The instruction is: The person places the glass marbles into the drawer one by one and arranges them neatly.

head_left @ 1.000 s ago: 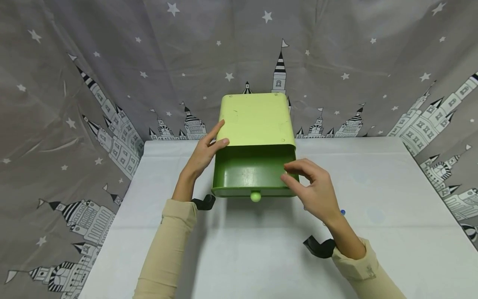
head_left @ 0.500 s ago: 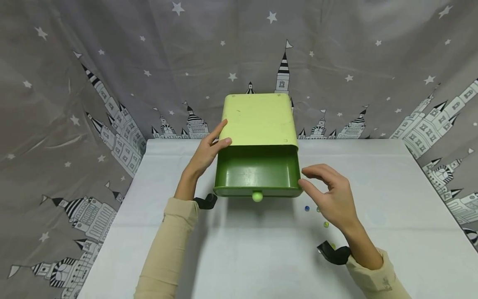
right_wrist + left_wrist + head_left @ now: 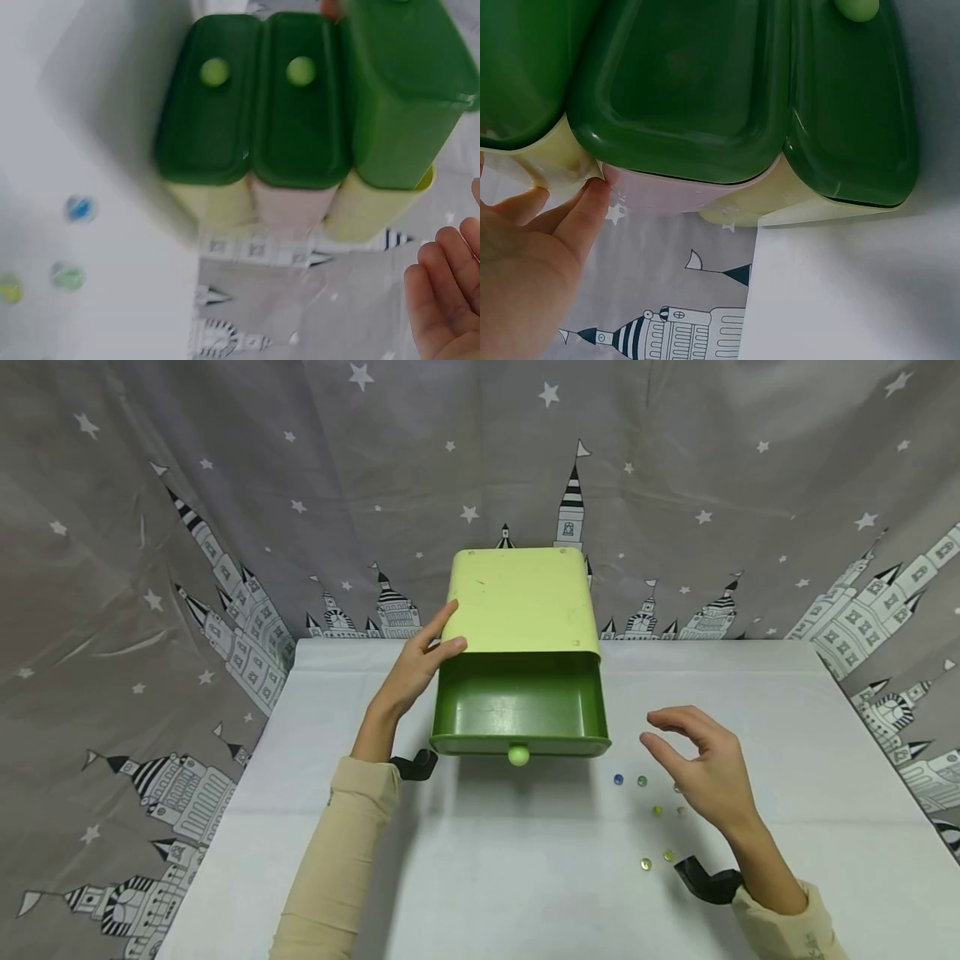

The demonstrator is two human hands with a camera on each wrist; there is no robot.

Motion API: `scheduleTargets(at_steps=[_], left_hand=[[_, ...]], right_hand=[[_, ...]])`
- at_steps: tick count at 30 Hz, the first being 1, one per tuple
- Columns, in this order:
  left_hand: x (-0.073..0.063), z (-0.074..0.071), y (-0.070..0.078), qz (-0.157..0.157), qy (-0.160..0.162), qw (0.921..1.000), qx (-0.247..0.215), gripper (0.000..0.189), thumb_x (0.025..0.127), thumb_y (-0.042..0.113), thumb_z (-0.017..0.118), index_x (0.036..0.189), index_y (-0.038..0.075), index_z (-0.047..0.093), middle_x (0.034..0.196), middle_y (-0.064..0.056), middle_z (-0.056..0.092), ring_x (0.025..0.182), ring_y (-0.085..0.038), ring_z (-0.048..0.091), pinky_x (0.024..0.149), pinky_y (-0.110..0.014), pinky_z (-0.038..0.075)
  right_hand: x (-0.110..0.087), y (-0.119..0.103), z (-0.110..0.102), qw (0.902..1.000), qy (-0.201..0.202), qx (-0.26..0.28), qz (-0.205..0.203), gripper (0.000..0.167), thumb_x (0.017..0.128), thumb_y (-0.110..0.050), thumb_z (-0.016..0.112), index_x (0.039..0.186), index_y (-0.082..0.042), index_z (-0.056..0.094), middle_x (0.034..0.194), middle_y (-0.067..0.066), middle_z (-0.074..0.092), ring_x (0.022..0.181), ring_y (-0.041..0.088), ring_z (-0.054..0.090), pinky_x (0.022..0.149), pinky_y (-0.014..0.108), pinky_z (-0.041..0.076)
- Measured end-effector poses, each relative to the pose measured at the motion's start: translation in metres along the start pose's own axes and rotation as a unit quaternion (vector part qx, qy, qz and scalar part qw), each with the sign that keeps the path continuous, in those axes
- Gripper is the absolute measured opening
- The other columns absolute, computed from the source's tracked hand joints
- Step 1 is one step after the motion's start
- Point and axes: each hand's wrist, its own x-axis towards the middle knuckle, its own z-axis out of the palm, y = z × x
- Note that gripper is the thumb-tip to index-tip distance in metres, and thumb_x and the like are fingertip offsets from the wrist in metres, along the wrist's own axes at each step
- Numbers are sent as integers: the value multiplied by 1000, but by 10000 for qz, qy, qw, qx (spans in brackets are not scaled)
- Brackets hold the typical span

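A stacked drawer unit has a yellow-green top casing (image 3: 522, 597). Its top green drawer (image 3: 519, 697) is pulled out, the visible inside bare, with a light green knob (image 3: 518, 755) on its front. My left hand (image 3: 412, 668) rests against the casing's left side, thumb at the front edge and fingers extended. To the right of the drawer and apart from it, my right hand (image 3: 705, 764) hovers with thumb and fingers spread in a loose C, nothing between them. Below it lie several small round glassy pieces, among them a blue one (image 3: 618, 779) and a green one (image 3: 642, 781).
Under the pulled-out drawer, two lower drawers are closed, the middle one (image 3: 300, 127) in a pink casing. A white cloth (image 3: 517, 877) covers the table. Behind the unit hangs a grey curtain (image 3: 337, 468) printed with castles and stars.
My right hand has moved from over the drawer's right edge out to the right, uncovering the small glassy pieces. The left hand and the drawer have stayed as they were.
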Motion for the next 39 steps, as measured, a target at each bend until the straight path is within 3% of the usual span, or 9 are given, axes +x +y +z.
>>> scheduleTargets(at_steps=[7, 20, 34, 39], left_hand=[[0, 0, 1, -30, 8, 10000, -29, 65, 100, 23, 57, 158, 25, 26, 163, 6, 16, 148, -20, 14, 115, -47, 24], [1, 0, 1, 40, -9, 10000, -74, 64, 101, 26, 57, 158, 26, 27, 162, 9, 17, 148, -15, 13, 115, -47, 24], [1, 1, 0, 6, 83, 9999, -108, 64, 100, 27, 58, 157, 27, 28, 162, 9, 19, 148, -15, 15, 115, -46, 24], [1, 2, 1, -53, 68, 9999, -146, 63, 100, 26, 57, 157, 28, 29, 162, 9, 18, 147, -17, 17, 114, -44, 25]], right_hand=[[-13, 14, -9, 9992, 80, -355, 145, 28, 77, 9, 78, 102, -1, 73, 101, 8, 69, 99, 0, 58, 88, 12, 41], [-29, 27, -12, 9988, 48, -446, 180, 29, 75, 11, 78, 101, 1, 73, 99, 10, 70, 97, 0, 57, 87, 10, 40], [-53, 55, -9, 9954, -345, -558, 697, 20, 80, 3, 78, 98, -2, 74, 98, 8, 70, 93, -1, 59, 82, 11, 43], [-60, 62, -7, 9939, -474, -723, 686, 19, 79, 3, 79, 97, -1, 75, 95, 9, 71, 86, 8, 61, 76, 14, 44]])
